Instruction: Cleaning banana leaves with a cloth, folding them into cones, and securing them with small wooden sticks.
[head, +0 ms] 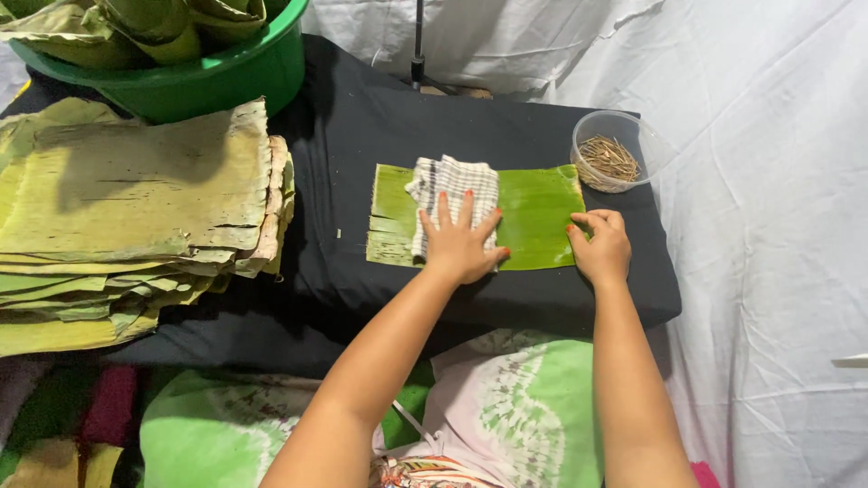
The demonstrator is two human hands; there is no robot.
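Pressing hand: left hand (461, 242), fingers spread flat on checked cloth (455, 185)
Holding hand: right hand (601, 246), fingers curled together on banana leaf (535, 217) right edge
Surface: black table (362, 126), leaf at middle, white sheets behind

Both arms are bare from the near edge of the view out to the hands, with no sleeves, watch, bracelet or rings visible. The left hand (459, 242) has its nails painted orange-red; the polish shows on the fingertips and on the thumb. The right hand (601, 246) shows the same orange-red polish on the one nail that can be seen, at its left side. Near the bottom of the view the person wears a garment in a tie-dye pattern of light green and white, with a patch of multicoloured print fabric at the near edge between the arms.
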